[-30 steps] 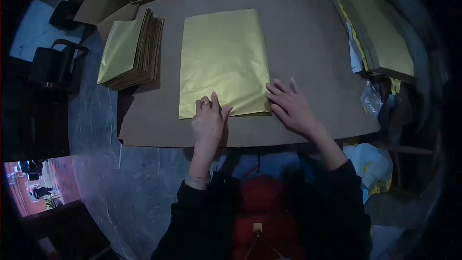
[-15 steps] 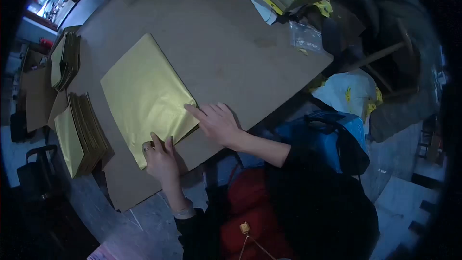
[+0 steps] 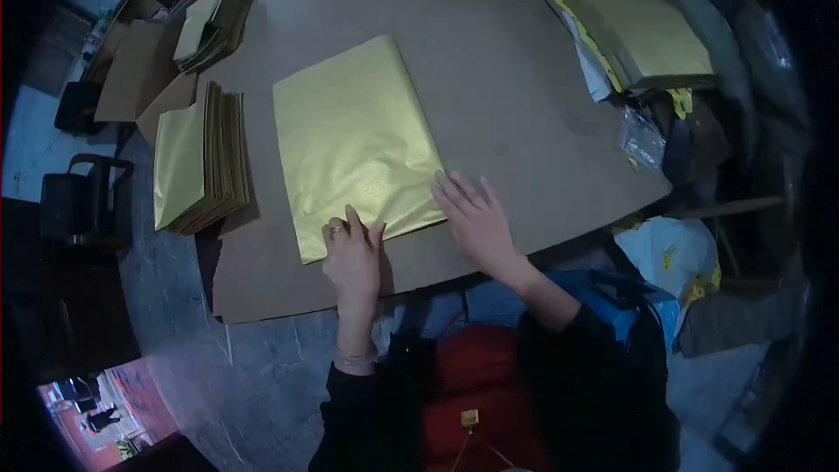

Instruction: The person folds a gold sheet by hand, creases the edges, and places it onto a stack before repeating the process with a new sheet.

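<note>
A large sheet of shiny gold paper (image 3: 354, 114) lies on the brown board tabletop (image 3: 524, 157), creased and slightly raised along its near side. My left hand (image 3: 352, 258) rests on the near edge of the paper, left of its middle. Its index finger and thumb are apart, and a ring shows on one finger; the other fingers are partly curled. At the paper's near right corner is my right hand (image 3: 478, 225), with fingers spread and laid flat, the fingertips touching the corner.
Two piles of folded gold paper, a nearer pile (image 3: 205, 162) and a farther pile (image 3: 214, 24), stand at the left edge. A thick gold stack (image 3: 647, 26) lies far right, near a clear plastic bag (image 3: 642, 140). A blue bag (image 3: 603, 297) sits below the table's right side.
The view has turned, so the table and paper appear farther right. My right hand has gone from a pointing finger on the corner to spread fingers there. My left hand stays at the near edge.
</note>
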A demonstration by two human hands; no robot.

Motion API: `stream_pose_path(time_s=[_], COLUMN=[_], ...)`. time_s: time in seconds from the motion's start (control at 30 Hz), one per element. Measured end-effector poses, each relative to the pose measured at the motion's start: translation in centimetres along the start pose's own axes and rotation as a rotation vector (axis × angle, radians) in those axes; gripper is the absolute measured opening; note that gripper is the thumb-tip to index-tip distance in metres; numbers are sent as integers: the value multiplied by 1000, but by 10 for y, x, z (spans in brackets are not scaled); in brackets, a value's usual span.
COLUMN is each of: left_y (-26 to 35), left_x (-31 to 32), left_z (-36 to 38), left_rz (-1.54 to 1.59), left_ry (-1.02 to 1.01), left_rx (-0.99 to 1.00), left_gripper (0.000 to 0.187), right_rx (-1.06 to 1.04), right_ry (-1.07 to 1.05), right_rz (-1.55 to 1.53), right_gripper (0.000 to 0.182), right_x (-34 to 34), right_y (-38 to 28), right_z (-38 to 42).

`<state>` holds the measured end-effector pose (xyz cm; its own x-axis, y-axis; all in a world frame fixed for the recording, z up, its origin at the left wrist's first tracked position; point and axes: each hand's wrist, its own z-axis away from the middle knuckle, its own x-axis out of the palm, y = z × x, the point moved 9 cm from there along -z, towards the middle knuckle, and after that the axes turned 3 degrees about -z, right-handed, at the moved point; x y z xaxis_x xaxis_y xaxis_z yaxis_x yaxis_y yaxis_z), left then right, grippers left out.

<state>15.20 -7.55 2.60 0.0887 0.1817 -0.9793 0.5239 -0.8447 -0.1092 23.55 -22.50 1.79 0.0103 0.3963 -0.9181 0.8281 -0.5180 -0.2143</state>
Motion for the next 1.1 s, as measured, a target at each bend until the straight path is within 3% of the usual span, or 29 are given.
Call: stream_pose_path(time_s=[0.37, 0.57, 0.6, 0.73, 0.83, 0.93, 1.1], left_y=[2, 17, 18, 23, 24, 24, 31], left_x=[-4, 6, 19, 18, 21, 20, 6], left_z=[1, 5, 3, -3, -9, -7, -7], left_rz=[14, -38, 18, -36, 20, 90, 75], left_ry=[14, -10, -160, -298, -308, -226, -136], left_rx=[-23, -139, -188, -237, -175, -152, -79], left_gripper=[59, 88, 97, 102, 103, 102, 93], right_rx=[-103, -97, -117, -127, -31, -118, -187], right_ry=[-230, -252, -223, -189, -252, -253, -362], right_rz=[-15, 51, 76, 33, -142, -267, -178], right_gripper=[48, 47, 46, 40, 43, 50, 54], right_x=[-15, -14, -16, -23, -15, -11, 1], right_y=[-4, -11, -13, -17, -7, -25, -12], right_z=[24, 31, 31, 35, 29, 17, -1])
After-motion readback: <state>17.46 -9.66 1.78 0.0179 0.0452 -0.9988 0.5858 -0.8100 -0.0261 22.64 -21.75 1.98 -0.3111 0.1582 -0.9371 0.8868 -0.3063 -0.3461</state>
